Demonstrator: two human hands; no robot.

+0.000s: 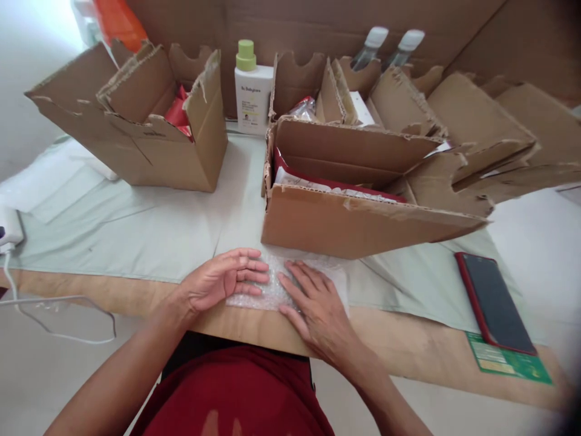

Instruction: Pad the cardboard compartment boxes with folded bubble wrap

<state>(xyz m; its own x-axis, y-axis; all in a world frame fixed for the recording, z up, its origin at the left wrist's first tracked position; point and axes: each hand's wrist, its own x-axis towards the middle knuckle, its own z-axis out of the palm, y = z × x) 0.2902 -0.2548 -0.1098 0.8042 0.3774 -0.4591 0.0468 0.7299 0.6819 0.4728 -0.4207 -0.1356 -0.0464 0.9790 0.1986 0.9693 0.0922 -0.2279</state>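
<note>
Flat at the wooden table's (pixel 394 339) near edge, the bubble wrap (pixel 275 292) lies under the loosely spread right hand (pixel 318 306) and open-fingered, empty left hand (pixel 227 277), probably light, soft, slippery, best pinched by its right edge.

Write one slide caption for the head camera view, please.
Right hand on bubble wrap, left hand alongside, cardboard boxes behind.
</note>
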